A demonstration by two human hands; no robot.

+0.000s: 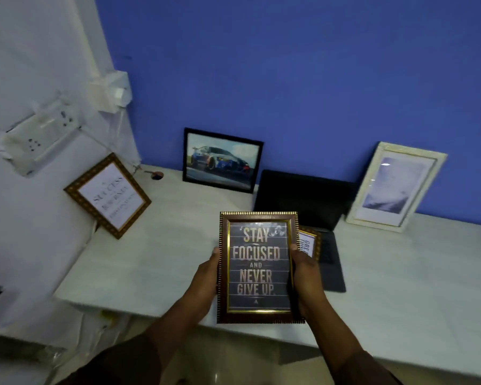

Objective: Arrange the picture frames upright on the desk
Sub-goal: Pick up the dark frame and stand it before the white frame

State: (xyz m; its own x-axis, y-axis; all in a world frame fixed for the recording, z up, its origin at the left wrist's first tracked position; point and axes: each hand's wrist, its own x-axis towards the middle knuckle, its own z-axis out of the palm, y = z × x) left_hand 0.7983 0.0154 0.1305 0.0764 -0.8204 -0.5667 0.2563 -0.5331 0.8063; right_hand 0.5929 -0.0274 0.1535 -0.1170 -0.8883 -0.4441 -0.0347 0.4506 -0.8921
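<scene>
Laptop (306, 207): black, open in front of me, its screen leaning back against the blue wall (289, 65), its keyboard reaching toward me.
Blue wall: straight behind the laptop, filling the top of what I see.
White wall (25, 51): far left of the laptop, meeting the blue wall at the corner.
Socket board (39, 137): white, on the white wall, well left of the laptop and higher than it.
White box (113, 90): in the corner, above and left of the laptop, with a cord hanging down from it.
Cable hole (157, 175): small and round, left of the laptop near the corner.
Floor (228, 359): pale tiles, nearer to me than the laptop, under the front edge.
</scene>
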